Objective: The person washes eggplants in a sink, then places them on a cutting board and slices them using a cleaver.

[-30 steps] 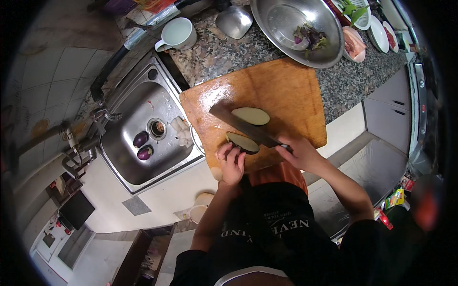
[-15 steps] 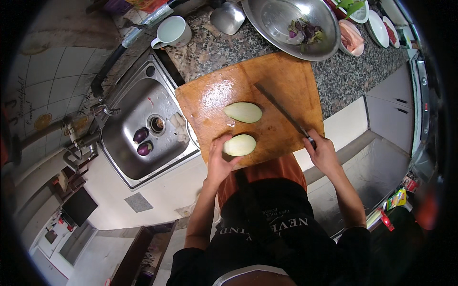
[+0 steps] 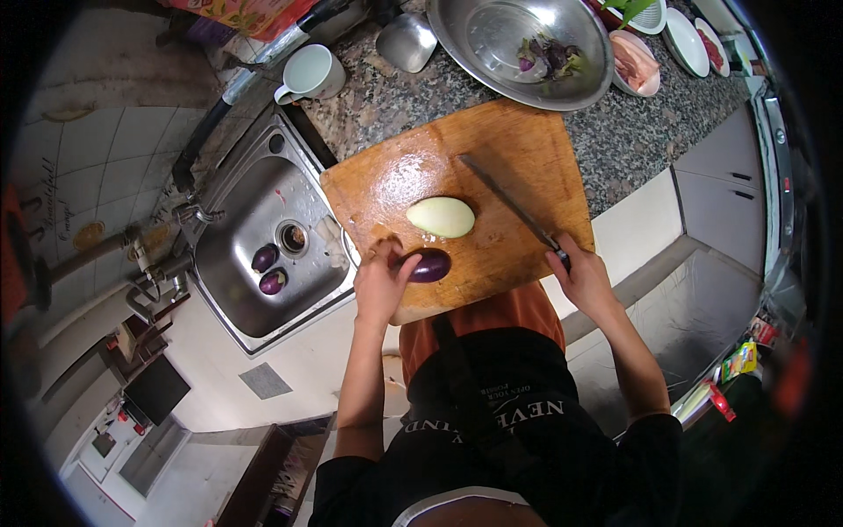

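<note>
A wooden cutting board (image 3: 527, 132) reaches over the counter's front edge, its surface wet at the upper left. On it, an eggplant half (image 3: 441, 217) lies with its pale cut face up. Nearer to me, the other eggplant half (image 3: 430, 265) shows its dark purple skin. At that half's left end is my left hand (image 3: 379, 283), fingers apart and the thumb at or almost against the skin; contact is hard to tell. My right hand (image 3: 580, 274) grips a kitchen knife (image 3: 507, 202) by its handle at the board's right edge, the blade slanting toward the far left over the wood.
Two small whole eggplants (image 3: 268, 268) lie in the steel sink (image 3: 230, 211) to the left. Behind the board stand a white mug (image 3: 313, 74), a steel scoop (image 3: 407, 42) and a metal basin (image 3: 474, 53) with purple trimmings. Farther right is a bowl of meat (image 3: 634, 63).
The near eggplant half has turned from cut face up to purple skin up. My left hand has loosened from it and shifted left. My right hand still holds the knife.
</note>
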{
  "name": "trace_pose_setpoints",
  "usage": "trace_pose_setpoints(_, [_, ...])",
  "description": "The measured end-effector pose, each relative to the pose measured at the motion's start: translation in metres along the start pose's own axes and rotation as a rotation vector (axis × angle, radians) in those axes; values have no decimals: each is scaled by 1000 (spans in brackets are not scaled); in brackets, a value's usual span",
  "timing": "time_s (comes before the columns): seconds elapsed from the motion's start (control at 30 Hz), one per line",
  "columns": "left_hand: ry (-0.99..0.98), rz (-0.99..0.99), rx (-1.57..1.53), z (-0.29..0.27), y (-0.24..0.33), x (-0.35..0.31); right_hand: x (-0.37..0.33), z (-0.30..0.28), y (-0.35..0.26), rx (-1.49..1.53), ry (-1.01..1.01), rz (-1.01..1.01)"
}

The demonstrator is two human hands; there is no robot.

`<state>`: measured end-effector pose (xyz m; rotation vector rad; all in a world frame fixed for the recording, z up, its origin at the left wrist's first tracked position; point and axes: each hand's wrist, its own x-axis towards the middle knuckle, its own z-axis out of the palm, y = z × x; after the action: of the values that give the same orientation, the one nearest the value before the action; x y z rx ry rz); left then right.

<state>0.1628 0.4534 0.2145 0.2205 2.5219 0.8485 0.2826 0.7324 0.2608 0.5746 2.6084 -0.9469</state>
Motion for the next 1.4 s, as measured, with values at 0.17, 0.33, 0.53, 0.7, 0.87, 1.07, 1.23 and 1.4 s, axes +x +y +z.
trace_pose_setpoints(0.17, [172,296,148,0,50,18,2,-5,-7,-4,-39,3])
trace_pose_setpoints(0.33, [-131,349,15,9,50,39,4,-4,-9,-83,-104,-33])
trace_pose_setpoints(0.53, [-111,565,5,-3,47,54,4,11,-10,-15,-76,-37])
trace_pose_setpoints(0.7, [177,703,147,4,19,59,-1,18,-14,-23,47,-135])
trace_pose_setpoints(0.87, [118,557,143,3,21,33,-3,12,-27,-61,-58,-92])
trace_pose_setpoints(1.07, [220,489,133,17,7,26,-7,9,-66,-126,-115,-226])
trace_pose_setpoints(1.23, [309,523,125,26,4,31,-14,11,-79,-206,-31,-289])
trace_pose_setpoints(1.4, [297,502,114,28,-3,33,-16,4,-84,-275,-175,-212])
